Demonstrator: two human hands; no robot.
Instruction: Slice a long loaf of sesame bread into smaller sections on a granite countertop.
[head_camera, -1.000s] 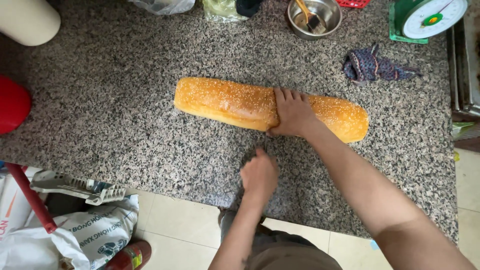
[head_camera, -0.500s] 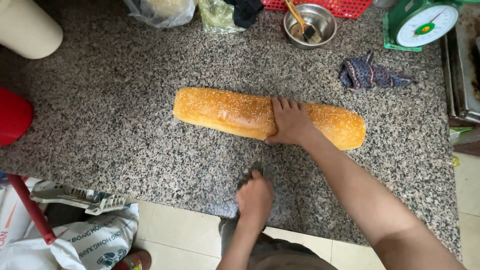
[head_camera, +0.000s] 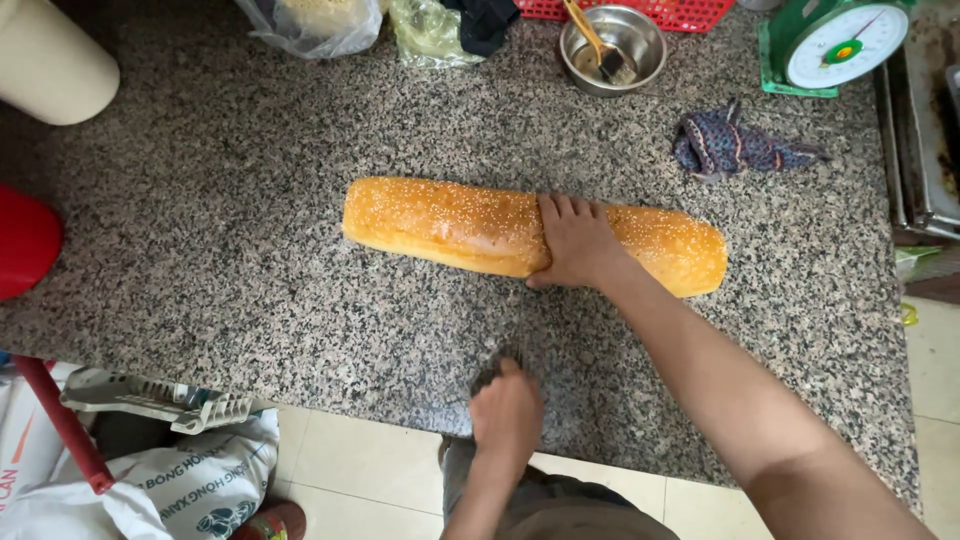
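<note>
At the far left a cream cylinder (head_camera: 45, 60) and a red rounded thing (head_camera: 25, 240) sit at the edge of the speckled granite table (head_camera: 220, 250). Moving along, a long sesame-topped loaf (head_camera: 440, 222) lies flat across the middle, uncut and whole as far as I can see. The left hand (head_camera: 508, 415) is curled into a fist near the table's front edge around something dark; what it grips I cannot tell. The right hand (head_camera: 572, 242) lies flat with fingers together, pressing the loaf past its middle. Behind are a steel bowl (head_camera: 612, 48) with a wooden-handled utensil, a crumpled dark cloth (head_camera: 735, 145) and a green dial scale (head_camera: 835, 42). Steadying looks done; any slicing is still ahead
</note>
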